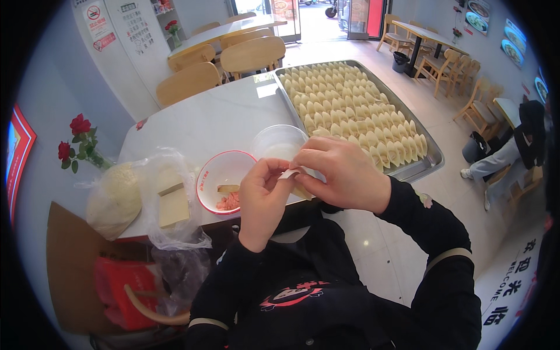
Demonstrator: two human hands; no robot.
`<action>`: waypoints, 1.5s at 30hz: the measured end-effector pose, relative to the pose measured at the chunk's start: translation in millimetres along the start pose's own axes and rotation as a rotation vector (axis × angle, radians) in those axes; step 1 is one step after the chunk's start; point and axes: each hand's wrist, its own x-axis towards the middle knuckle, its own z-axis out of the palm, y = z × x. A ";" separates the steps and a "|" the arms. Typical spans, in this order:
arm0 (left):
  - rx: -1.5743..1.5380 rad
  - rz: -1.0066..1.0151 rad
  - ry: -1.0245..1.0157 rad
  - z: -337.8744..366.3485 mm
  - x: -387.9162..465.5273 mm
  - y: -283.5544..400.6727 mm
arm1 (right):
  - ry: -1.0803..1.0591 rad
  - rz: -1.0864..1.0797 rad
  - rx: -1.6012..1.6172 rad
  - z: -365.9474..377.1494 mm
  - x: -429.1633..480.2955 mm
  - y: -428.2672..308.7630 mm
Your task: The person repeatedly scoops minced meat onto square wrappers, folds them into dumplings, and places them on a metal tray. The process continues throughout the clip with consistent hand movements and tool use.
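Observation:
My left hand (266,199) and my right hand (343,175) meet in front of my chest, pinching a folded wonton wrapper (288,173) between their fingertips. Whether filling sits inside it cannot be seen. Just left of my hands stands a white bowl with a red rim (205,170), holding pink minced meat (228,202) and a flat spreading stick (228,188). Behind my fingers is a clear plastic bowl (280,133), partly hidden. A large metal tray (433,168) at the right carries many rows of folded wontons (350,109).
Stacked square wrappers (173,208) lie in an open plastic bag (197,238) at the left. Beside it rests a bagged pale mass (114,201). Red roses (81,124) stand in a vase. Chairs (253,54) border the table's (192,116) far side. A seated person (509,151) is at far right.

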 end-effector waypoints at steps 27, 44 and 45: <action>0.346 0.021 0.343 -149.1 -70.2 17.6 | -0.248 0.461 0.031 27.9 -88.7 85.9; 1.210 0.043 0.223 -221.4 -58.7 -1.2 | -0.176 0.706 0.151 20.0 -100.5 71.0; 1.218 0.038 0.211 -221.3 -58.4 0.1 | -0.192 0.657 0.067 23.3 -99.4 72.0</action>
